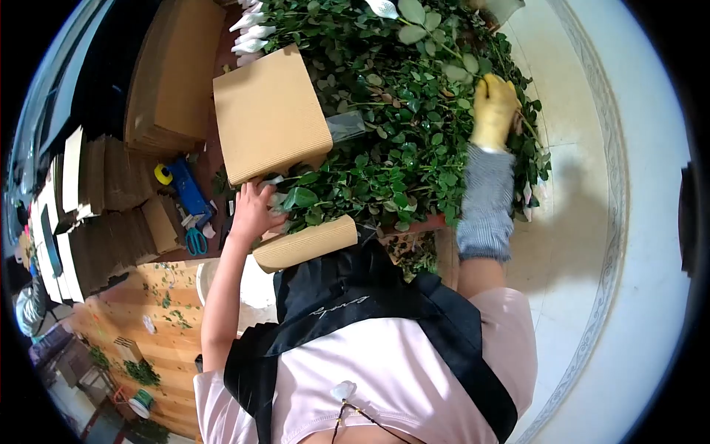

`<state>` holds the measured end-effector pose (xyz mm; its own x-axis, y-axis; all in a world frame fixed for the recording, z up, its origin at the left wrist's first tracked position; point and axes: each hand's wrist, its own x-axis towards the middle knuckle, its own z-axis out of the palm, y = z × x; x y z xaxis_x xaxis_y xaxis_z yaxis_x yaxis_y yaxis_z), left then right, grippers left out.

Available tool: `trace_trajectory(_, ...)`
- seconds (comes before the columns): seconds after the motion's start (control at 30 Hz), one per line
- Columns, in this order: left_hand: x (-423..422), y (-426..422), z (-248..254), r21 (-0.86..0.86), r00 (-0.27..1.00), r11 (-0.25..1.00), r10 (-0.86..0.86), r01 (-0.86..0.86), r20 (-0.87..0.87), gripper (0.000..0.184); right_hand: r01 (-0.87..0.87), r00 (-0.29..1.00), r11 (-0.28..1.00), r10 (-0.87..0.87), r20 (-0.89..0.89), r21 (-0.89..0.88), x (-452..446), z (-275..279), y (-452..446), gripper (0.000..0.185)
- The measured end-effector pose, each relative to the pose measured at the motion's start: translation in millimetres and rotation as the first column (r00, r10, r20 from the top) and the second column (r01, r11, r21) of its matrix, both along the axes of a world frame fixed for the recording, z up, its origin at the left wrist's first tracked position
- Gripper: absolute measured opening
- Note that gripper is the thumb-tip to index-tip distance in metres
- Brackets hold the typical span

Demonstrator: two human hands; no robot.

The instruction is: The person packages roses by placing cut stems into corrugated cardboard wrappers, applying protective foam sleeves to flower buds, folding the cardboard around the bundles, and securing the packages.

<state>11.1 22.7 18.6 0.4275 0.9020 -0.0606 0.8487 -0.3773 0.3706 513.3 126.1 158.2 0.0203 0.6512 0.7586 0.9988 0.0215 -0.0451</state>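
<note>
My left hand [255,212], bare, rests with fingers apart at the lower edge of a bent corrugated cardboard sheet [270,115]. Its fingertips are by pale wrapped flower heads [276,198], partly covered by the cardboard. My right hand [494,107], in a yellow glove with a grey knit cuff, is closed around the stem of a rose [452,53]. That stem slants up and left over the pile, toward a white net-covered bud [382,8] at the top. Beneath it lies a thick heap of leafy rose stems [399,140].
A rolled corrugated cardboard piece [307,246] lies at the table's near edge. To the left are blue scissors [196,240], a blue tool [191,194], a yellow tape measure [163,174] and stacked cardboard [111,244]. More wrapped buds [251,38] line the far left. A white bucket [255,292] stands below.
</note>
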Motion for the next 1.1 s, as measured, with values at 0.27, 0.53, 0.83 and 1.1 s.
trace_trajectory(0.27, -12, 3, -19, -0.114, 0.984, 0.993, 0.043, -0.023, 0.175, 0.059, -0.374, 0.881, 0.671, 0.473, -0.018, -0.640, -146, 31, -102, 0.012)
trace_trajectory(0.53, -7, -30, -33, 0.044, 0.907, 0.978, 0.171, -0.203, 0.384, 0.064, -0.124, 0.992, 0.752, 0.069, -0.109, -0.647, -213, -126, -128, 0.010)
trace_trajectory(0.83, -9, -15, -16, 0.074, 0.973, 0.989, 0.110, -0.127, 0.202, 0.058, -0.264, 0.943, 0.808, 0.100, -0.318, -0.528, -193, -133, -124, 0.013)
trace_trajectory(1.1, -3, -4, -14, 0.163, 0.993, 0.979, -0.121, 0.120, -0.002, 0.050, -0.139, 0.988, 0.732, 0.061, -0.139, -0.667, -183, -107, -129, 0.016)
